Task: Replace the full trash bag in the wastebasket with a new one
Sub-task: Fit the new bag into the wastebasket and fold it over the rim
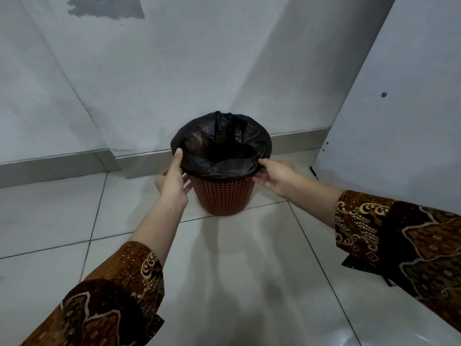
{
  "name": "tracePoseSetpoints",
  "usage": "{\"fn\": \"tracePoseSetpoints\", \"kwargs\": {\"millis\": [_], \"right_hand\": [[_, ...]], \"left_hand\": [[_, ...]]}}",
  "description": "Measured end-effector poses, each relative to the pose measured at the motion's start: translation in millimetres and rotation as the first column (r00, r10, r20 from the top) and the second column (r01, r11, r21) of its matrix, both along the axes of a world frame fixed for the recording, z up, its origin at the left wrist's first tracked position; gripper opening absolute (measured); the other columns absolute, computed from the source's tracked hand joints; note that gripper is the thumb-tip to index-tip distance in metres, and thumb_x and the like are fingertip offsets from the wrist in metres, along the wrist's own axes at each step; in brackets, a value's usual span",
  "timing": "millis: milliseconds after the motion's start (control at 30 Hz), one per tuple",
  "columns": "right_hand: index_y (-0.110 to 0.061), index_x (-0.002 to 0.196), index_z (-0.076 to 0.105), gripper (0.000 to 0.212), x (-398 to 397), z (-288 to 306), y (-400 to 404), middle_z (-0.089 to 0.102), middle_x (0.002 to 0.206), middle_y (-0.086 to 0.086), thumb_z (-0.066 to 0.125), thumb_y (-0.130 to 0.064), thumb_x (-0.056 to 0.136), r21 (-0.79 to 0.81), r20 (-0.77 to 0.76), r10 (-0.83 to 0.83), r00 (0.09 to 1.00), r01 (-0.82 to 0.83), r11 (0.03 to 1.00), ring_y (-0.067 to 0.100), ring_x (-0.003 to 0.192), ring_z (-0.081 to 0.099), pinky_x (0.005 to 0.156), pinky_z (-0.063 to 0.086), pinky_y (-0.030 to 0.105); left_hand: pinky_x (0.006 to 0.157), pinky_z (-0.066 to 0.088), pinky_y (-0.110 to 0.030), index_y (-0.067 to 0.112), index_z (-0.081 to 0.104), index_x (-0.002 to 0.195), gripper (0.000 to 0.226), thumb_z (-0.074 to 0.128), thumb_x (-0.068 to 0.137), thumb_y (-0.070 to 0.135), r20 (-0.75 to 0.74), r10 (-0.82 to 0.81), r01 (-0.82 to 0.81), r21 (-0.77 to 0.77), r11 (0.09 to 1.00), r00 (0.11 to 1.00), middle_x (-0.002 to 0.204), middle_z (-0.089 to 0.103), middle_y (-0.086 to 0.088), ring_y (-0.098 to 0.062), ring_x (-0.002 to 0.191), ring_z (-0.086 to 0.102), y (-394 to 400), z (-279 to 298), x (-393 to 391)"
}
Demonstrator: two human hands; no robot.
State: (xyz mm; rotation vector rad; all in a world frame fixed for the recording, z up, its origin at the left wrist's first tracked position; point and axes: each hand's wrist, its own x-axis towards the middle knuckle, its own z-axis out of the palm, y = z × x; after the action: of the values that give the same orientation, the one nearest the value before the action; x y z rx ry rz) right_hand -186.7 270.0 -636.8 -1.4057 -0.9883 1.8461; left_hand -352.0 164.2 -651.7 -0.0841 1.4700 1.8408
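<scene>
Two hands work opposite sides of the black bag (219,166) folded over the red basket (224,196) (against the wall): left hand (174,181) touches it with fingers extended, right hand (272,177) pinches the edge. Best pull the fold down evenly, keeping the mouth open.

1 wastebasket (222,196) — 1 trash bag (219,166) — 2 hands (172,181).

We note a glossy white tiled floor (249,270); an orange perforated plastic wastebasket (223,196) stands on it, frame centre.
</scene>
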Motion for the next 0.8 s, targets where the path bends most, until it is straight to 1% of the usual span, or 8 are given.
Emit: {"fn": "tracePoseSetpoints", "kwargs": {"millis": [100, 233, 333, 400, 500, 600, 700, 800], "right_hand": [[-0.004, 0.084, 0.049, 0.010, 0.6, -3.0, -4.3, 0.056, 0.078, 0.012, 0.048, -0.004, 0.094, 0.008, -0.019, 0.025, 1.000, -0.025, 1.000, 0.020, 0.067, 0.058, 0.084, 0.051, 0.036], [-0.002, 0.106, 0.045, 0.011, -5.7, -4.1, -20.5, 0.057, 0.079, 0.014, 0.045, -0.005, 0.096, 0.022, -0.043, 0.089, 0.995, -0.088, 0.996, 0.021, 0.068, 0.059, 0.079, 0.050, 0.035], [-0.002, 0.111, 0.042, 0.017, -11.5, -7.2, -34.9, 0.055, 0.078, 0.014, 0.046, -0.008, 0.096, 0.041, -0.043, 0.106, 0.993, -0.105, 0.994, 0.019, 0.058, 0.062, 0.058, 0.057, 0.029], [-0.001, 0.113, 0.041, 0.024, -12.3, -6.8, -39.9, 0.055, 0.077, 0.015, 0.050, -0.015, 0.095, 0.053, -0.032, 0.110, 0.993, -0.108, 0.993, 0.018, 0.055, 0.063, 0.051, 0.057, 0.029], [-0.003, 0.112, 0.045, 0.034, -6.3, -0.9, -40.6, 0.057, 0.083, 0.016, 0.052, -0.031, 0.094, 0.050, 0.018, 0.145, 0.989, -0.146, 0.988, 0.023, 0.071, 0.062, 0.061, 0.057, 0.033], [-0.007, 0.110, 0.046, 0.035, 1.9, 4.2, -33.9, 0.055, 0.091, 0.012, 0.051, -0.037, 0.093, 0.032, 0.079, 0.129, 0.989, -0.132, 0.991, 0.030, 0.093, 0.062, 0.083, 0.055, 0.043], [-0.016, 0.112, 0.042, 0.028, 3.3, 8.0, -23.1, 0.048, 0.084, 0.006, 0.049, -0.036, 0.094, -0.006, 0.052, 0.120, 0.991, -0.120, 0.993, 0.024, 0.076, 0.056, 0.093, 0.051, 0.048], [-0.003, 0.116, 0.044, 0.033, -3.1, 10.5, -13.7, 0.052, 0.095, 0.009, 0.051, -0.026, 0.094, -0.017, -0.008, 0.109, 0.994, -0.109, 0.994, 0.026, 0.080, 0.058, 0.085, 0.054, 0.048]], "left_hand": [[0.055, 0.053, -0.027, 0.009, 0.059, 0.108, 0.064, 0.067, 0.072, 0.061, 0.031, -0.008, 0.009, -0.032, 0.999, 0.999, 0.106, 0.066, -0.008, -0.018, 0.090, 0.062, -0.7, -2.0, 19.6], [0.054, 0.044, -0.027, 0.011, 0.061, 0.105, 0.049, 0.067, 0.077, 0.050, 0.063, -0.042, 0.049, -0.115, 0.992, 0.997, 0.091, 0.065, -0.006, -0.017, 0.076, 0.060, 0.1, -5.4, 46.9], [0.053, 0.046, -0.026, 0.008, 0.057, 0.095, 0.023, 0.066, 0.084, 0.026, 0.059, 0.008, -0.001, -0.126, 0.992, 0.998, 0.074, 0.059, -0.006, -0.015, 0.061, 0.055, 1.3, -2.6, 55.6], [0.053, 0.046, -0.025, 0.008, 0.059, 0.101, 0.020, 0.062, 0.087, 0.022, 0.065, 0.010, -0.004, -0.094, 0.996, 0.998, 0.078, 0.061, -0.005, -0.013, 0.060, 0.056, 0.7, -1.0, 50.4], [0.068, 0.050, -0.029, 0.009, 0.058, 0.096, 0.010, 0.057, 0.091, 0.018, 0.079, -0.030, 0.033, -0.039, 0.999, 0.996, 0.096, 0.063, -0.010, -0.014, 0.064, 0.059, -1.3, -1.0, 42.1], [0.075, 0.053, -0.032, 0.007, 0.052, 0.084, 0.009, 0.057, 0.091, 0.008, 0.089, 0.007, -0.005, -0.024, 1.000, 0.996, 0.084, 0.062, -0.013, -0.018, 0.062, 0.058, -3.9, 3.8, 40.9], [0.051, 0.056, -0.025, 0.008, 0.045, 0.077, 0.019, 0.058, 0.090, 0.004, 0.055, 0.024, -0.022, -0.033, 0.999, 0.998, 0.074, 0.058, -0.011, -0.019, 0.057, 0.055, -5.3, 4.4, 37.7], [0.039, 0.051, -0.019, 0.011, 0.041, 0.073, 0.025, 0.058, 0.090, 0.005, -0.001, 0.010, -0.010, -0.056, 0.998, 1.000, 0.074, 0.057, -0.011, -0.019, 0.055, 0.053, -6.3, 1.6, 33.2]]}}
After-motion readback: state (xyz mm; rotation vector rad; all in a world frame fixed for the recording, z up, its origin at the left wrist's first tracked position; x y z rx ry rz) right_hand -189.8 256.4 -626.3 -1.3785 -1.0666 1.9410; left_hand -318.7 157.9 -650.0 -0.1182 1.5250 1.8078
